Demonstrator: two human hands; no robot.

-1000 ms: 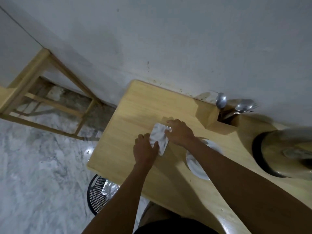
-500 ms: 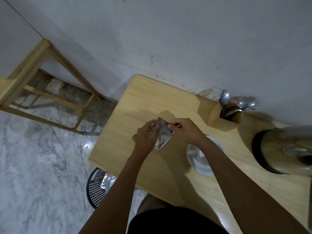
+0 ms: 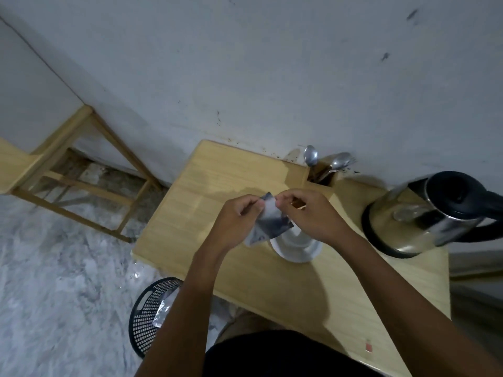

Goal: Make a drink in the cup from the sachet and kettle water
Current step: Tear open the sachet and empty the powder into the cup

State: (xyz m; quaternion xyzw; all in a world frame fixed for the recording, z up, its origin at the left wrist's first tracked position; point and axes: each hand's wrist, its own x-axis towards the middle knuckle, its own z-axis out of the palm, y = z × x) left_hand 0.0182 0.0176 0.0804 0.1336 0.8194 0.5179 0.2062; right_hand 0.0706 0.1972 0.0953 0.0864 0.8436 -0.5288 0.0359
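Head view: left hand (image 3: 236, 219) and right hand (image 3: 307, 213) both pinch the top edge of the sachet (image 3: 270, 221), fingertips close together. Sachet is silvery-grey foil, crinkled, hanging tilted in the air above the table (image 3: 206, 186), partly over the white cup (image 3: 298, 247). Cup sits mid-table. Steel kettle (image 3: 424, 213) stands at the right edge; spoons (image 3: 326, 161) in a holder at the back edge.

Wood table (image 3: 217, 191) vs grey scuffed wall (image 3: 272, 63). Left of table: wood frame (image 3: 81, 170) on marble floor (image 3: 54, 281). Black mesh basket (image 3: 147, 317) under table's near-left edge. Dim light.
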